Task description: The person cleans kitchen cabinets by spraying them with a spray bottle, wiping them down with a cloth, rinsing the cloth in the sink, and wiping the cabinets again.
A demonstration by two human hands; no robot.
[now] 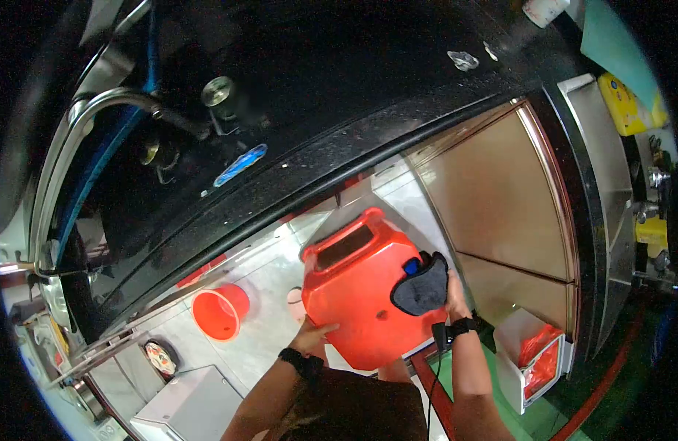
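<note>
A red plastic stool-like object (346,298) is tilted in front of my body, with a small hole in its broad face and a rectangular opening on its far side. My left hand (309,338) grips its near left edge, fingers lying over the rim. On the right, my right hand (455,294) holds a dark grey padded piece with a black edge (421,288) against the red surface. A small blue patch shows at the top of that piece. Most of the right fingers are hidden behind it.
A black counter (295,95) with a curved metal tap (126,95) runs along the far side. An orange bucket (220,312) stands on the tiled floor at left. Brown cabinet doors (501,191) and a white bin with red bags (529,360) are at right.
</note>
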